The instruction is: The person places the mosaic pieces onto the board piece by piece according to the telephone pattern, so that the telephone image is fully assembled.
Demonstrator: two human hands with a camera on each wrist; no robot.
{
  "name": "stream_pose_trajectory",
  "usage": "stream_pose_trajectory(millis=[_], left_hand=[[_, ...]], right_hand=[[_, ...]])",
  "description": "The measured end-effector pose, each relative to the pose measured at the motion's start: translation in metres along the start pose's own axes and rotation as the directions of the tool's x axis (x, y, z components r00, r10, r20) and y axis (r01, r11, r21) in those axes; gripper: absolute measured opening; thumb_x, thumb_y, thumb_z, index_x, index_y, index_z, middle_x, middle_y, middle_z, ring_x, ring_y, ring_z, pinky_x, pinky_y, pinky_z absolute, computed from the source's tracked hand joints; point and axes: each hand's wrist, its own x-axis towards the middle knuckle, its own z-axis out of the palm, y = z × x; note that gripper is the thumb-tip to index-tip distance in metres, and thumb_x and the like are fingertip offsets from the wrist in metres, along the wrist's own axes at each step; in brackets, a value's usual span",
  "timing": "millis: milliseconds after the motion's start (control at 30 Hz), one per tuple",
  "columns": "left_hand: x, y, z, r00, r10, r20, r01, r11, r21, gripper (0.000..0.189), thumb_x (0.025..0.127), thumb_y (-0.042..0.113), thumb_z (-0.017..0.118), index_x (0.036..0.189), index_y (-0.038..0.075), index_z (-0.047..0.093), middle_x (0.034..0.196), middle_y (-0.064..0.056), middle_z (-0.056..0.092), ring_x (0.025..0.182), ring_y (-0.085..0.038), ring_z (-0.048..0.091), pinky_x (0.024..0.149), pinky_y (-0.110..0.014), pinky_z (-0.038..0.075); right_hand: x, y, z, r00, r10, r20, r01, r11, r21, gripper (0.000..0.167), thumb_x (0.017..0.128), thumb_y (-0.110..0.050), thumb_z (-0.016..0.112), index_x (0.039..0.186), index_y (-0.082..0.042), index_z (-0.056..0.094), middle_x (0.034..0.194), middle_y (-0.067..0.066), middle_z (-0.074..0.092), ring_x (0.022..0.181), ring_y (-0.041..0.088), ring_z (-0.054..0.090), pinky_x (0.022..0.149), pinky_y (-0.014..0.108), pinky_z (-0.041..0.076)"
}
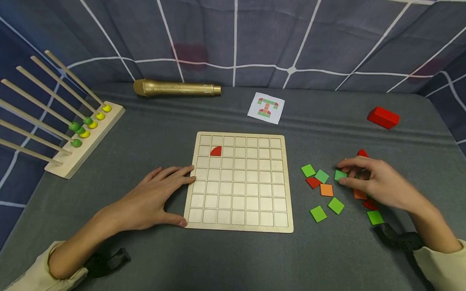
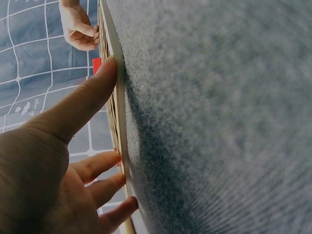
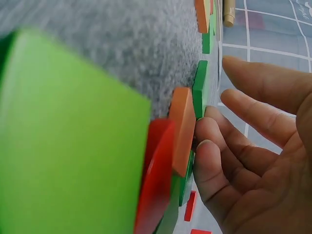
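Observation:
My left hand (image 1: pixel 153 202) lies at the left side of the square wooden grid board (image 1: pixel 186 202), its spread fingers and thumb touching the edge. One red quarter-circle piece (image 1: pixel 216 151) sits in the board's second row. On the right, my right hand (image 1: pixel 371 180) is over a scatter of tiles, fingers bent. Its thumb and index finger are apart, just above a green square tile (image 1: pixel 340 175). In the right wrist view, lower fingers reach down by an orange tile (image 3: pixel 182 131) and partly hide other tiles. No piece is seen clearly pinched.
Loose tiles include a light green square (image 1: pixel 318 214) and an orange square (image 1: pixel 326 190). Behind the board lies a pattern card (image 1: pixel 266 108). A gold microphone (image 1: pixel 178 88) and red block (image 1: pixel 383 117) lie farther back. A pegged bead rack (image 1: pixel 83 141) stands left.

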Motion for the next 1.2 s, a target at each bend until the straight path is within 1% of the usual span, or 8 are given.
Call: stream_pose_trajectory(millis=[100,233,400,500,600,767,967,1200], left_hand=[[0.000,0.000,0.000,1.000,0.000,0.001,0.000,1.000,0.000,0.101,0.069,0.067,0.077,0.151,0.019,0.042,0.161,0.000,0.023,0.145,-0.027,0.022,0.111,-0.062,0.012],[-0.001,0.000,-0.002,1.000,0.001,0.003,-0.001,1.000,0.003,0.100,0.071,0.069,0.074,0.151,0.020,0.041,0.161,0.000,0.023,0.145,-0.027,0.022,0.111,-0.063,0.012],[-0.002,0.000,-0.003,1.000,-0.004,0.008,0.004,1.000,0.003,0.099,0.072,0.070,0.073,0.152,0.020,0.041,0.161,0.000,0.022,0.145,-0.027,0.021,0.110,-0.063,0.012],[-0.001,0.000,-0.003,1.000,-0.004,0.015,0.004,1.000,-0.003,0.099,0.072,0.068,0.074,0.152,0.020,0.041,0.162,0.000,0.022,0.146,-0.028,0.020,0.111,-0.064,0.012],[0.000,0.001,-0.003,1.000,-0.003,0.023,0.003,1.000,-0.007,0.098,0.072,0.067,0.075,0.152,0.020,0.041,0.162,0.000,0.021,0.146,-0.028,0.020,0.111,-0.064,0.011],[-0.001,0.001,-0.002,1.000,-0.004,0.025,0.005,1.000,-0.004,0.100,0.071,0.068,0.074,0.152,0.020,0.040,0.162,0.000,0.021,0.146,-0.028,0.019,0.111,-0.064,0.011],[-0.001,0.001,-0.002,1.000,-0.005,0.018,0.005,1.000,-0.002,0.099,0.071,0.067,0.075,0.152,0.020,0.041,0.162,0.000,0.022,0.146,-0.027,0.020,0.111,-0.064,0.011],[0.000,0.001,-0.002,1.000,-0.007,0.018,0.007,1.000,-0.008,0.100,0.071,0.066,0.076,0.152,0.021,0.040,0.162,0.000,0.022,0.146,-0.027,0.020,0.111,-0.064,0.011]], right_hand=[[0.000,-0.005,0.001,1.000,-0.009,-0.014,0.009,1.000,-0.027,0.029,0.083,-0.005,0.079,0.111,-0.010,0.071,0.087,-0.002,0.060,0.071,0.008,0.053,0.058,0.019,0.041],[0.007,-0.019,0.005,0.998,-0.051,-0.036,0.049,0.997,-0.064,0.028,0.083,-0.007,0.080,0.109,-0.012,0.072,0.089,-0.005,0.059,0.075,0.005,0.052,0.061,0.017,0.042],[0.026,-0.040,0.019,0.992,-0.126,-0.004,0.126,0.991,-0.035,0.024,0.085,-0.010,0.078,0.108,-0.012,0.072,0.091,-0.009,0.062,0.078,0.005,0.054,0.062,0.019,0.044],[0.036,-0.047,0.027,0.990,-0.141,0.013,0.141,0.990,-0.016,0.022,0.085,-0.012,0.079,0.107,-0.013,0.073,0.092,-0.009,0.062,0.078,0.006,0.054,0.063,0.020,0.045],[0.041,-0.049,0.033,0.990,-0.143,0.016,0.144,0.989,-0.028,0.023,0.084,-0.012,0.080,0.107,-0.013,0.073,0.092,-0.009,0.062,0.079,0.006,0.054,0.064,0.020,0.045],[0.044,-0.049,0.035,0.990,-0.142,0.021,0.143,0.988,-0.057,0.027,0.082,-0.007,0.081,0.107,-0.009,0.073,0.091,-0.006,0.061,0.078,0.008,0.053,0.064,0.022,0.045],[0.044,-0.049,0.034,0.993,-0.115,0.027,0.117,0.989,-0.089,0.023,0.084,-0.006,0.078,0.107,-0.006,0.073,0.091,-0.004,0.063,0.075,0.008,0.053,0.061,0.025,0.045],[0.044,-0.048,0.034,0.987,-0.157,0.022,0.159,0.984,-0.086,0.026,0.085,-0.002,0.077,0.109,-0.008,0.072,0.094,-0.005,0.064,0.079,0.008,0.054,0.065,0.025,0.046]])
